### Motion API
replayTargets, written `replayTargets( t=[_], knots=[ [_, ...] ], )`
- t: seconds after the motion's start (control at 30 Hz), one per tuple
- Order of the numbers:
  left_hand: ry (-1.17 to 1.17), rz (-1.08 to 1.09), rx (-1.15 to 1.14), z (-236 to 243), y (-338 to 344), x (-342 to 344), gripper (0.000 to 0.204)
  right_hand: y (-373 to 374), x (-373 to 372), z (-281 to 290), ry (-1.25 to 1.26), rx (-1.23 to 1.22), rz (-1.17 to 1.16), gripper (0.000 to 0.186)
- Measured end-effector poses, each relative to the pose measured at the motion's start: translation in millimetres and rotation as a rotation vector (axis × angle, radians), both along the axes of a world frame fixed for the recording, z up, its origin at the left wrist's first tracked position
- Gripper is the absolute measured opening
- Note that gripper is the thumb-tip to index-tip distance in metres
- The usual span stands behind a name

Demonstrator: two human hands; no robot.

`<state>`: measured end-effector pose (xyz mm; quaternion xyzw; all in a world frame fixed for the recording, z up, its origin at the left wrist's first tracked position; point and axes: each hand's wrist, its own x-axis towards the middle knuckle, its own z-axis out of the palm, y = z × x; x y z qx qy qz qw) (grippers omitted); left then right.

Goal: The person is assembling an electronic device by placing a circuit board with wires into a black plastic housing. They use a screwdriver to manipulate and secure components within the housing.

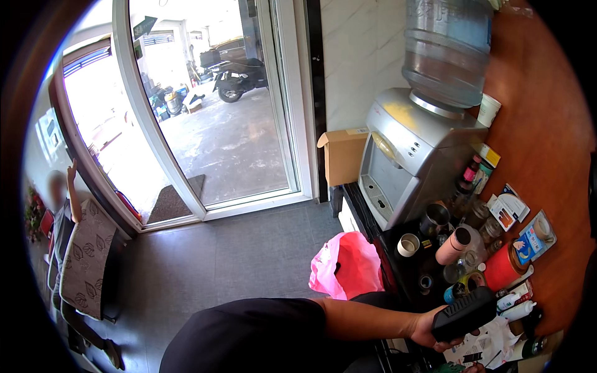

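Note:
My left arm reaches across from a black sleeve to the right, over the cluttered counter. My left hand [428, 327] is closed around a black block-shaped device [465, 313] with a ribbed top, whose exact kind I cannot make out. Below it lie white printed papers [485, 343] and some plastic wrapping. At the lower edge a small part of my right hand [475, 368] shows, beside a green thing [451, 368]; most of its fingers are cut off. Near the device stand a red canister [504, 267] and white squeeze bottles [517, 311].
A water dispenser [398, 161] stands on the black counter, with a pink tumbler [453, 245], a paper cup [408, 245] and glass jars nearby. A pink bag [347, 267] sits below the counter's left side. Another person [62, 230] is at far left, near a glass door [211, 105].

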<state>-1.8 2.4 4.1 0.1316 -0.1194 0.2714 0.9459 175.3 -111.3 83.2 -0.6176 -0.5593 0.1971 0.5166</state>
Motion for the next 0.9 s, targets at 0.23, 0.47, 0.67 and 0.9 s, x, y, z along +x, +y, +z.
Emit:
replayTargets(
  t=[0.23, 0.47, 0.67, 0.9],
  knots=[
    [0.060, -0.006, -0.025, -14.5, 3.5, 2.1, 0.066, -2.3, -2.7, 3.6, -0.015, -0.020, -0.009, 0.036],
    [0.155, 0.167, 0.084, -22.9, 2.6, 7.6, 0.059, -1.9, -0.4, 4.1, -0.007, -0.005, 0.024, 0.036],
    [0.176, 0.117, 0.059, -16.2, 2.5, 9.5, 0.056, -3.2, -1.5, 5.8, 0.025, 0.011, -0.007, 0.036],
    [0.236, 0.131, 0.102, -16.6, 4.0, 5.6, 0.056, -1.1, 3.0, 1.2, 0.041, -0.036, 0.027, 0.037]
  ],
)
